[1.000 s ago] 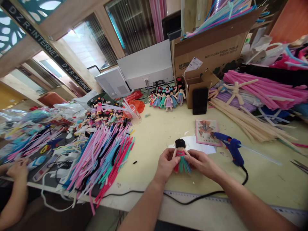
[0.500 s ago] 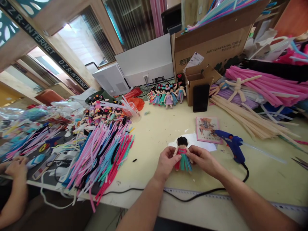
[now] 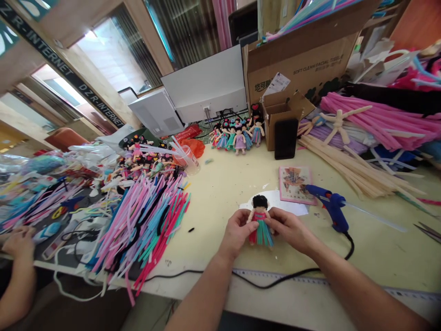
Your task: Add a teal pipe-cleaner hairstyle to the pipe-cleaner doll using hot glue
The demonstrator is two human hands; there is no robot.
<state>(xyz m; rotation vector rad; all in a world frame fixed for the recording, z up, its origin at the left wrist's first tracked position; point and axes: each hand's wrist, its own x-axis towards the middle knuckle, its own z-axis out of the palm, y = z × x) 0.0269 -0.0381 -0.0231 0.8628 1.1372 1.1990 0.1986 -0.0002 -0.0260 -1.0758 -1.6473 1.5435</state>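
A small pipe-cleaner doll (image 3: 261, 225) with black hair, a red top and a red and teal skirt is held upright between my two hands, just above the table. My left hand (image 3: 237, 232) pinches its left side at the skirt and arm. On the other side my right hand (image 3: 287, 226) grips the doll at the arm and waist. Behind the doll lies a white sheet of paper (image 3: 301, 209), partly under a pink-edged picture card (image 3: 296, 184). Right of my hands rests a blue glue gun (image 3: 332, 207) with a clear glue stick in its back.
Bundles of coloured pipe cleaners (image 3: 138, 220) cover the left side. Finished dolls (image 3: 237, 135) stand at the back by a small carton (image 3: 274, 115) and a black phone (image 3: 285, 139). A black cord (image 3: 265, 286) crosses the front edge; scissors (image 3: 429, 232) lie far right. A co-worker's arm (image 3: 20, 271) is at left.
The view has shifted slightly, so everything sits a little further left. My hands keep the same hold on the doll.
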